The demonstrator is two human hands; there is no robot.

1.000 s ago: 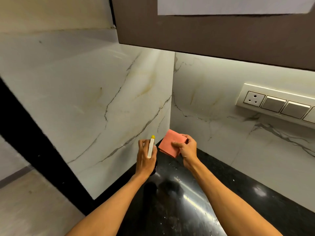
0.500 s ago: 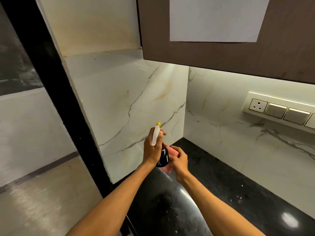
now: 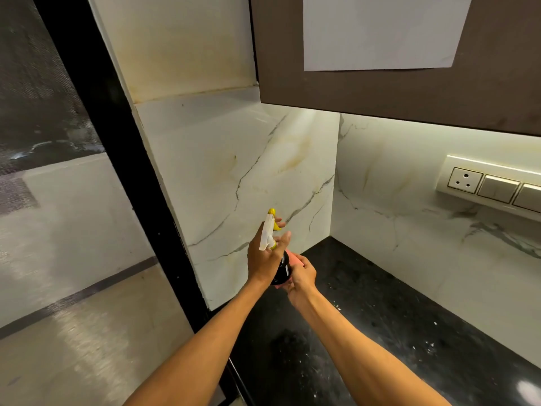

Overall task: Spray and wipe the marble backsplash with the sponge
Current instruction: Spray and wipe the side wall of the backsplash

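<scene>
My left hand (image 3: 263,259) grips a spray bottle (image 3: 281,269) with a dark body and a white and yellow trigger head, fingers on the trigger, nozzle aimed at the left marble backsplash panel (image 3: 234,177). My right hand (image 3: 301,278) sits just right of the bottle and holds a pink sponge (image 3: 295,258), mostly hidden behind the bottle and fingers. A second marble panel (image 3: 395,218) runs along the back wall to the right of the corner.
A black speckled countertop (image 3: 366,332) lies below the hands. A brown upper cabinet (image 3: 497,83) with a white sheet on it hangs overhead. A switch and socket plate (image 3: 494,186) is mounted on the right wall. A black vertical frame (image 3: 117,171) borders the left panel.
The view has swung up and left. My left hand raised the spray bottle toward the left panel; my right hand drew the sponge in close behind the bottle.
</scene>
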